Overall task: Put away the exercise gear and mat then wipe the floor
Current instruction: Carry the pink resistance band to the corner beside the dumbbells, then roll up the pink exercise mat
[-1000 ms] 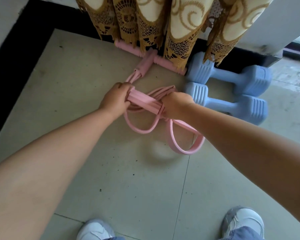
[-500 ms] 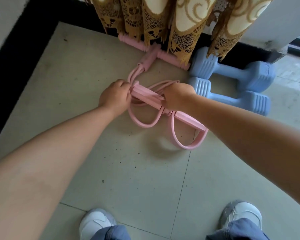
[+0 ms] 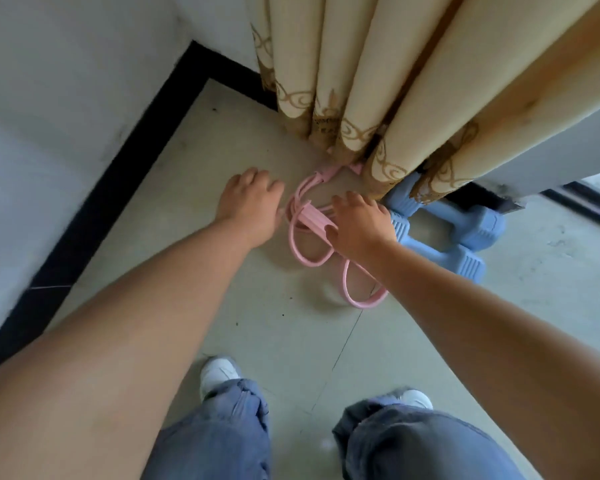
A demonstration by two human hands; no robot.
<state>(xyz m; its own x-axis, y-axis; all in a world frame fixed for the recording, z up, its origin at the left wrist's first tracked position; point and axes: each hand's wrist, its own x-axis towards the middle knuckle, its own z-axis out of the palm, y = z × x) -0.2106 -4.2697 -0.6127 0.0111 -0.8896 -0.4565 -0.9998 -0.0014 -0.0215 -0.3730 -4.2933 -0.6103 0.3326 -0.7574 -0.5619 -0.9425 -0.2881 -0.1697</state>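
The pink resistance band (image 3: pixel 312 230) lies on the floor (image 3: pixel 257 327) by the curtain (image 3: pixel 378 81) (blue dumbbells (image 3: pixel 465 237) alongside), left hand (image 3: pixel 248 202) and right hand (image 3: pixel 359 225) above it, each grip relaxed, holding nothing.

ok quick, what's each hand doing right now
Left hand: open, fingers relaxed, holding nothing, beside the pink resistance band.
Right hand: open, fingers spread above the band's pink pedal, not gripping it.
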